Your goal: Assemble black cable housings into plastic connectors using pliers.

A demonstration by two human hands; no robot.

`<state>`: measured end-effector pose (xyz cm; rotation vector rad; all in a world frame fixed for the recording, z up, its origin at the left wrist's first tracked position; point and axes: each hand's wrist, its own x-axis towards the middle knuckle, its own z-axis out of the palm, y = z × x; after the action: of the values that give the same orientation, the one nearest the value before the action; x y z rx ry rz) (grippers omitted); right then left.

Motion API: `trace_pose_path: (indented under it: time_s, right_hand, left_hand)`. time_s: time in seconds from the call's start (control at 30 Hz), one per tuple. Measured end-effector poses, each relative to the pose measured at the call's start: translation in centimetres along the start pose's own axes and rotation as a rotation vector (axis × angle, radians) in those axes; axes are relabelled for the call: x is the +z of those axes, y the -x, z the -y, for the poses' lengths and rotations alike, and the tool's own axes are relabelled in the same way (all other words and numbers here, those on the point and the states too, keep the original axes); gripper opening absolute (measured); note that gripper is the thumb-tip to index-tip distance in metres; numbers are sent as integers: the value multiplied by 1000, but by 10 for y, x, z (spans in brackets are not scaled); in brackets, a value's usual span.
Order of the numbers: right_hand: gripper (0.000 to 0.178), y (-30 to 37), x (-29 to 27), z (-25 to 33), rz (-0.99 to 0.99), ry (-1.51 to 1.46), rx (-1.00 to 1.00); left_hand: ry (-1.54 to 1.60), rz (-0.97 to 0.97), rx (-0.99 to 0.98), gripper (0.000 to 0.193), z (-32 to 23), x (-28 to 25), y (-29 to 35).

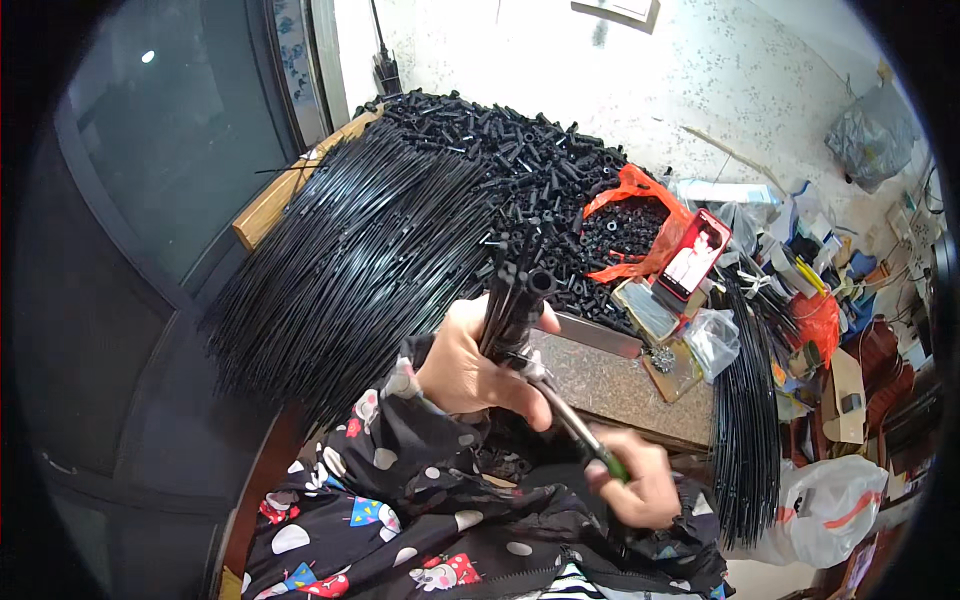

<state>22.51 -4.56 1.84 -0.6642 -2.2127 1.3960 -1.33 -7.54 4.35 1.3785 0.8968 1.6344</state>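
Ideally, the left fingers [530, 403] clasping black parts [512, 322] near the worktop [600, 385] brace firmly while the right fingers [648, 463] guide their gripped green-handled tool [572, 420] straight.

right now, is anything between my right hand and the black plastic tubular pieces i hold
Only the slim green-gripped metal tool in your right hand, your left thumb beside its shaft; nothing else visible blocks the pieces.

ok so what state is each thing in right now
left hand: closed around black parts
right hand: closed on green-handled tool, slightly blurred
phone: screen lit, propped at a slant
orange-red bag: open, small black pieces inside
black rods at left: lying in a dense heap
grey bag: hanging by the wall
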Motion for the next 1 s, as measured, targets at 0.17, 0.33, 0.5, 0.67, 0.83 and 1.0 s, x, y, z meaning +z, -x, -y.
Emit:
trace_pose_path:
  time_s: [0.17,0.33,0.5,0.67,0.83,1.0]
  right_hand:
    - [34,0,10,-26,667,-759,482]
    - [51,-9,7,-12,-425,444,-176]
    - [30,4,30,-3,135,-224,245]
    - [60,-5,-1,3,378,-835,411]
    - [32,-1,19,-3,364,-697,438]
    - [15,9,42,-17,274,-711,415]
  left_hand:
    - [102,136,-37,79,12,15,-13]
    - [-122,84,-24,69,3,7,-5]
    - [-126,67,15,67,6,1,-6]
    - [-255,38,3,45,12,5,-8]
    - [-187,-19,-3,35,8,12,-8]
    - [-366,-58,33,30,8,16,0]
